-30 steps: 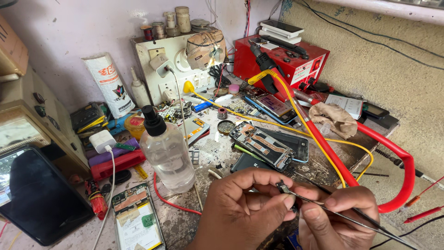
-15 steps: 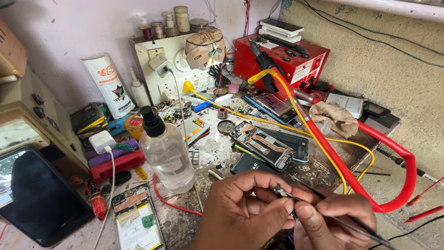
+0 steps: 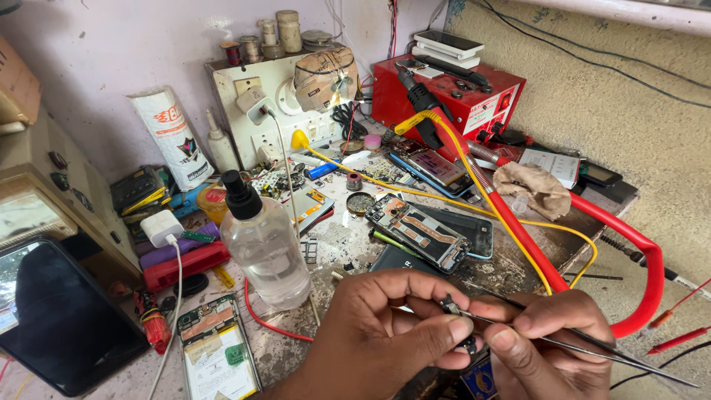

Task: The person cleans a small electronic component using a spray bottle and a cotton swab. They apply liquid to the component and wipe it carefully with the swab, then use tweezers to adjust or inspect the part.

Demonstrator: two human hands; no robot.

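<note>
Nearest to me, my left hand (image 3: 385, 337) pinches a tiny dark component (image 3: 449, 305) between thumb and forefinger, low in the view above the near edge of the workbench (image 3: 329, 241). My right hand (image 3: 552, 348) is closed around slim metal tweezers (image 3: 578, 342), thumb and forefinger pressed on the shafts, with the tips meeting that small part. I judge the piece very light, rigid and easy to lose; it looks fragile, so a gentle grip at its edges with the tweezer tips seems the safe hold, not a squeeze across its middle. What exactly it is I cannot tell, because the fingers cover most of it.

Just beyond the left hand stands a clear plastic bottle (image 3: 265, 248) with a black nozzle, upright and part full. To its left lies an opened phone (image 3: 216, 354) with its insides showing, and a white charger plug (image 3: 161, 227) sits on a red case (image 3: 185, 265). Further left a dark tablet screen (image 3: 63, 318) leans at the bench edge.

Past my hands lies another stripped phone (image 3: 418, 233) on a dark phone body, crossed nearby by a yellow cable (image 3: 444, 194) and a thick red hose (image 3: 518, 237). At the back stand a white socket board (image 3: 259, 111) and a red power supply box (image 3: 452, 92), against the wall
</note>
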